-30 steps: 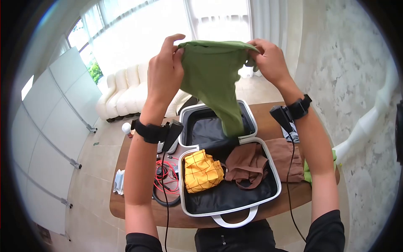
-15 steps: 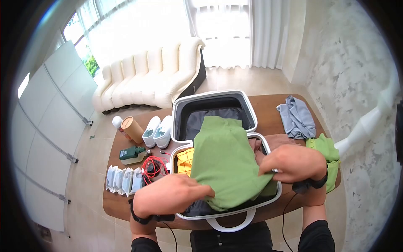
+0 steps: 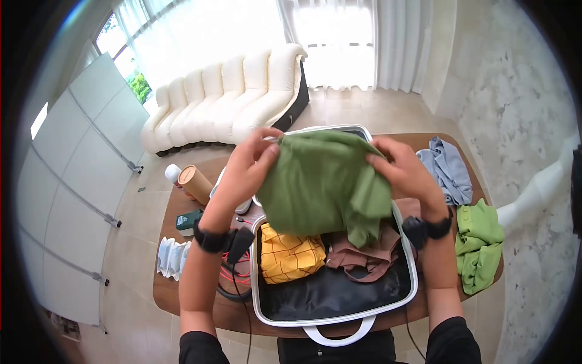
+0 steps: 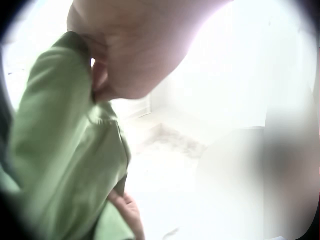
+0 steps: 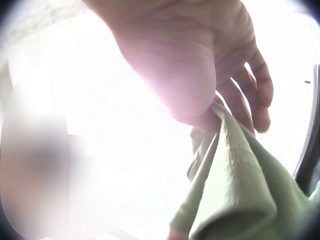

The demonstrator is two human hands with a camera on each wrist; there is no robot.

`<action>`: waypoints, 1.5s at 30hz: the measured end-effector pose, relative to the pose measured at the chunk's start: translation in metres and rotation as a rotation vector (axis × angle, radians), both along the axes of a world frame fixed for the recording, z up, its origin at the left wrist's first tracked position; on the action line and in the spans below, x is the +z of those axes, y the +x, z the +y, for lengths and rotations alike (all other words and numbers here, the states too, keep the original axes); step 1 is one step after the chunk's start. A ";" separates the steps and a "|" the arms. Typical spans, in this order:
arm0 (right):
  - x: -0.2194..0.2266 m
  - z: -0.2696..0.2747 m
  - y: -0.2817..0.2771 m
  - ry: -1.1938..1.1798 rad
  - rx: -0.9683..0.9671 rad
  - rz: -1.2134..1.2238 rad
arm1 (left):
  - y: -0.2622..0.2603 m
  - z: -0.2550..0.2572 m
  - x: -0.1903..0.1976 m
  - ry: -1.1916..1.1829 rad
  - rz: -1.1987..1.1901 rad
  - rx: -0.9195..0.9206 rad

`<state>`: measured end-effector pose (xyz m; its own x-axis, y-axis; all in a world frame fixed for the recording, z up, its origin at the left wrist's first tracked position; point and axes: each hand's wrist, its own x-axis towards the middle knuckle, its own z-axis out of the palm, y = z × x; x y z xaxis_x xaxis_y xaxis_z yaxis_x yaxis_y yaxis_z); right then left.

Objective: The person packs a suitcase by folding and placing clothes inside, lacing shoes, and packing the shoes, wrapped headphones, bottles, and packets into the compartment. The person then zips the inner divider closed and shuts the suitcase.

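Observation:
A green garment [image 3: 321, 182] hangs between my two hands above the open black-lined suitcase [image 3: 339, 298], hiding much of its lid. My left hand [image 3: 250, 161] pinches the garment's upper left corner between thumb and fingers. At the opposite upper corner, my right hand [image 3: 405, 170] grips the cloth the same way. The right wrist view shows a stitched hem [image 5: 232, 150] hanging below the thumb. Inside the near half of the suitcase, a yellow checked cloth [image 3: 291, 255] lies at the left and a brown strappy garment [image 3: 367, 258] at the right, partly covered by the green one.
On the wooden table's [image 3: 167, 291] left side are white packets [image 3: 173, 258], a dark green box [image 3: 188, 222], a brown cylinder [image 3: 194, 182] and red cable [image 3: 242, 267]. Grey-blue clothing [image 3: 447, 170] and a light green garment [image 3: 479, 246] lie at the right.
The green garment was held high and stretched, then came down over the suitcase, and is now raised again, bunched lower than at first. Both hands moved down, then up and forward with it.

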<state>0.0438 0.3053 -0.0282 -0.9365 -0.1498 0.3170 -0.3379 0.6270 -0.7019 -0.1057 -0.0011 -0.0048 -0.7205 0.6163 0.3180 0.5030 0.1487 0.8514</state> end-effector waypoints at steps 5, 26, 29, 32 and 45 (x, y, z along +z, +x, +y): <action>-0.029 0.019 -0.013 0.233 -0.337 0.141 | 0.026 0.008 0.000 -0.238 0.272 -0.014; 0.013 -0.012 0.017 0.762 -0.442 -0.437 | 0.058 0.042 -0.078 -1.047 0.858 -0.162; 0.013 -0.008 0.026 0.718 -0.548 -0.436 | 0.056 0.042 -0.064 -1.007 0.813 -0.202; -0.002 -0.009 0.029 0.468 -0.238 0.016 | 0.045 0.044 -0.045 -0.886 0.821 -0.135; 0.027 -0.071 0.050 -0.146 -0.116 0.136 | 0.100 0.045 0.058 -0.299 0.757 0.053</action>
